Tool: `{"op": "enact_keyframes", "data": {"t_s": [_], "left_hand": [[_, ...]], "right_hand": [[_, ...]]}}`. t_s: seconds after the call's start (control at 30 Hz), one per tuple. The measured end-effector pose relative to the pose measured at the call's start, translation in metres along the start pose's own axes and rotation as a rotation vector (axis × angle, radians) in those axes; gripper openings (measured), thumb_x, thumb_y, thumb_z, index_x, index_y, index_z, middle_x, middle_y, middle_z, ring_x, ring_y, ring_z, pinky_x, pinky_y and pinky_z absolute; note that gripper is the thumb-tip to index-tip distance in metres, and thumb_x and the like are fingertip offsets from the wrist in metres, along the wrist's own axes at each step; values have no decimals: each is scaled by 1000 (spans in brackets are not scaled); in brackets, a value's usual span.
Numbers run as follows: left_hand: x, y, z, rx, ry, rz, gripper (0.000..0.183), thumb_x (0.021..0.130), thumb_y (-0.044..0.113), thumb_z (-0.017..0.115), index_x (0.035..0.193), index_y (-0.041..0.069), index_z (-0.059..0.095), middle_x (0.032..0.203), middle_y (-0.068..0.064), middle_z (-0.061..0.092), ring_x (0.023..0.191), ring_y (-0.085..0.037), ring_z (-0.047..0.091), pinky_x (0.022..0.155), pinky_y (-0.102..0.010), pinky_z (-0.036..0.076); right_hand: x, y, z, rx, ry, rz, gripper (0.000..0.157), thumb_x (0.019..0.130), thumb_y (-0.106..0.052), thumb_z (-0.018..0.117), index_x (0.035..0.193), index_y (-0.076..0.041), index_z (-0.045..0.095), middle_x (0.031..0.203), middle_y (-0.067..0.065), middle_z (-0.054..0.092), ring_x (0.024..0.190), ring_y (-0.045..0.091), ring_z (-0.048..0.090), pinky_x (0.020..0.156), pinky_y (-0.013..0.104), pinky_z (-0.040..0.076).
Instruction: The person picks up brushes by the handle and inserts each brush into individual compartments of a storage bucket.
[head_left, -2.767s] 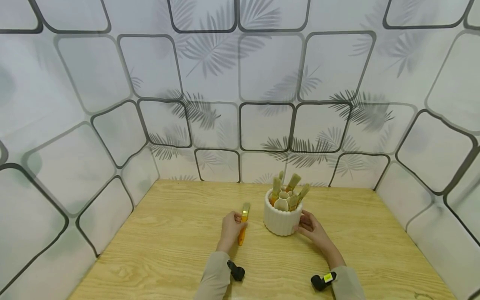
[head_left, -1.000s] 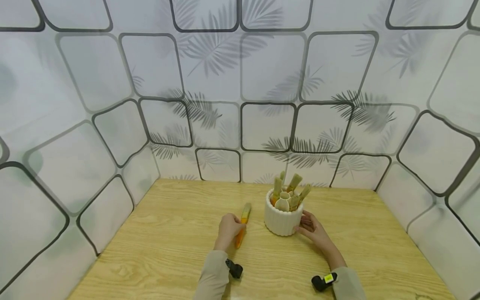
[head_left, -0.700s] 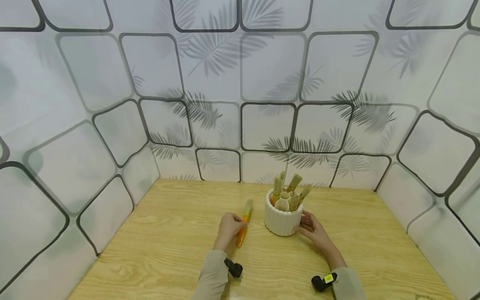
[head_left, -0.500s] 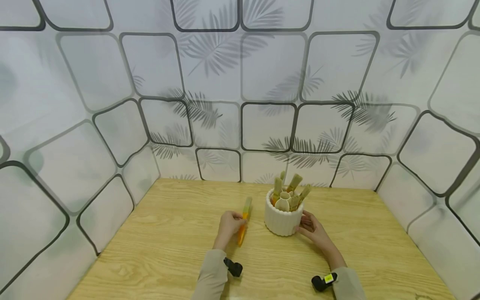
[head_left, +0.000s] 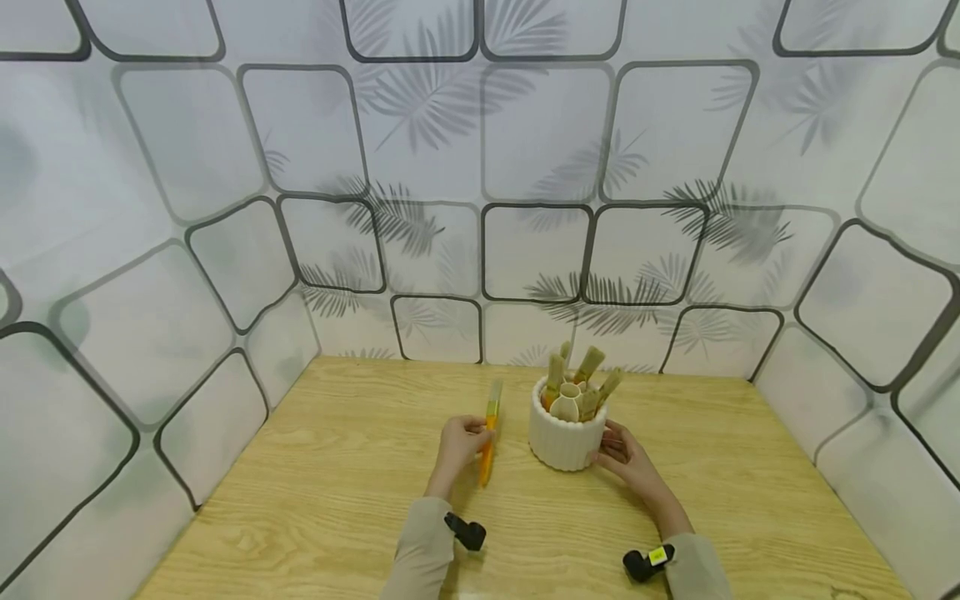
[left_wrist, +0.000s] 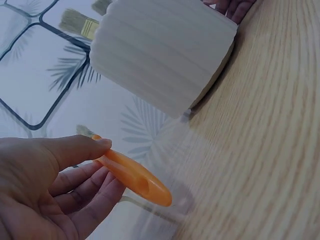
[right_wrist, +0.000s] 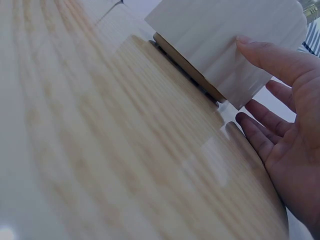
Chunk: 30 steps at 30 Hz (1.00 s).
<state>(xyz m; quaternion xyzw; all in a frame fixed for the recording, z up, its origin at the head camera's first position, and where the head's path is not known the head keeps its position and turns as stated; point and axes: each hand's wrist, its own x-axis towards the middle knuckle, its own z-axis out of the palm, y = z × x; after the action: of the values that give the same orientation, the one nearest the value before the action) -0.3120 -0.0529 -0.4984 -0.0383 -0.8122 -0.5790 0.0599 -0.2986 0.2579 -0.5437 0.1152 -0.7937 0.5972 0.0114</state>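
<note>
A paintbrush [head_left: 487, 454] with an orange handle and pale bristles is pinched between the thumb and fingers of my left hand [head_left: 459, 446], bristles pointing away. The left wrist view shows the handle end [left_wrist: 145, 185] sticking out past the thumb, above the table. To the right stands a white ribbed pot [head_left: 558, 442], holding several brushes [head_left: 590, 362] and a cream ring-like insert [head_left: 567, 403]. My right hand [head_left: 628, 460] holds the pot's right side; its thumb [right_wrist: 262, 55] lies on the ribbed wall and the index finger is partly hidden behind it.
The light wood table [head_left: 360, 467] meets a patterned wall covering [head_left: 532, 250] behind the pot and at both sides. A black wrist camera [head_left: 467, 532] sits on the left sleeve, and another camera [head_left: 648, 564] on the right one.
My left hand has moved slightly forward with the paintbrush, whose bristle end is farther up in the head view and whose handle stands straighter. The right hand and pot have stayed in place.
</note>
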Motion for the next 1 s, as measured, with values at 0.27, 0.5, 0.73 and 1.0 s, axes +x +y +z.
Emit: {"op": "enact_keyframes", "data": {"t_s": [0.27, 0.5, 0.73, 1.0], "left_hand": [[3, 0, 0, -73, -1, 1, 28, 79, 4, 71, 103, -8, 65, 87, -18, 64, 74, -18, 63, 60, -27, 56], [5, -2, 1, -125, 6, 13, 27, 78, 5, 72, 102, -6, 64, 86, -15, 64, 73, -18, 64, 60, -26, 56], [7, -1, 3, -148, 32, 39, 26, 77, 4, 73, 99, -6, 64, 86, -16, 64, 70, -16, 63, 60, -27, 56], [-3, 18, -2, -181, 23, 55, 26, 79, 0, 70, 101, -11, 61, 89, -23, 62, 74, -25, 64, 62, -32, 57]], "right_hand": [[1, 1, -1, 5, -13, 2, 71, 88, -8, 63, 144, 1, 20, 132, 28, 39, 122, 42, 41, 101, 46, 38], [0, -1, 0, 2, -4, -12, 71, 88, -10, 63, 144, -1, 21, 132, 27, 39, 122, 40, 42, 101, 47, 37], [0, -1, 0, -6, 2, -23, 70, 88, -11, 64, 144, -1, 22, 131, 27, 40, 122, 41, 41, 102, 50, 35], [0, 1, 0, -3, 2, -20, 70, 88, -11, 64, 143, 0, 23, 131, 27, 40, 122, 40, 41, 102, 50, 36]]}}
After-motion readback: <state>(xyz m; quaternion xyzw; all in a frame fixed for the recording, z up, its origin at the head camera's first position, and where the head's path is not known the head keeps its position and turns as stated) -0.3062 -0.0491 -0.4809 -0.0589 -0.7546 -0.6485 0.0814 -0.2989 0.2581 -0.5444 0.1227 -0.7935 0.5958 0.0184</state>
